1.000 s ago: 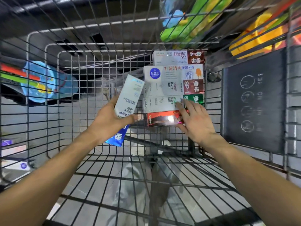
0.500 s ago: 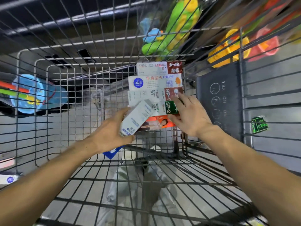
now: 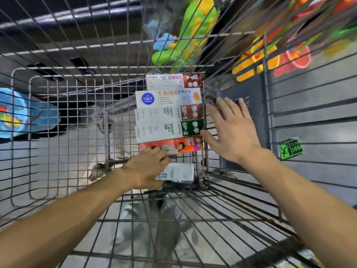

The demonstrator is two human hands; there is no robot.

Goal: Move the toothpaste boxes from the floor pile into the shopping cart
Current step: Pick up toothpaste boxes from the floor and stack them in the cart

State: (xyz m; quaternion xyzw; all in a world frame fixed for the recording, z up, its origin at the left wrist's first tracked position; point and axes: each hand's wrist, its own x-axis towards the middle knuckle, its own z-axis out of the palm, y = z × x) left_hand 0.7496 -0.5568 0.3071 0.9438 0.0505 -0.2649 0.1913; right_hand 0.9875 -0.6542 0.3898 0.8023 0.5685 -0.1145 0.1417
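Observation:
Several toothpaste boxes (image 3: 170,111) lie side by side in a row at the far right corner of the wire shopping cart (image 3: 67,132). The nearest in the row is a red box (image 3: 179,147). My left hand (image 3: 146,167) grips a white and blue toothpaste box (image 3: 179,172) and holds it flat, low against the cart floor just in front of the red box. My right hand (image 3: 229,130) hovers with fingers spread at the right end of the row, its thumb by the green SP-2 box (image 3: 192,127).
A dark panel (image 3: 251,122) stands along the cart's right wall. Plush toys (image 3: 185,33) hang beyond the cart's far wall, a blue toy (image 3: 25,115) lies outside on the left. The near cart floor is bare wire mesh.
My left hand has lowered the white box from a raised tilt to lie flat in front of the red box. My right hand has lifted off the row and spread open.

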